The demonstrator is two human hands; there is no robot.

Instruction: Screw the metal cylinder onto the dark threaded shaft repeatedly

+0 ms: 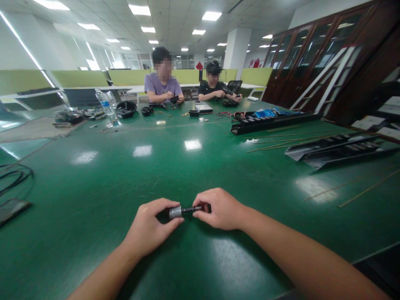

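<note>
Bare right forearm's nearest the camera, running up to the right hand point(221, 209), whose thumb-and-finger grip is closed on the thin dark end of a small silver-and-black metal cylindrical part point(176, 212). Left hand point(150, 227) has its grip around the fat silver end, thumb on the near side, fingers on the far side. So the part sits between both hands, lying roughly sideways just over or on the glossy green tabletop point(125, 179), can't tell which, with its dark middle bit uncovered.
</note>
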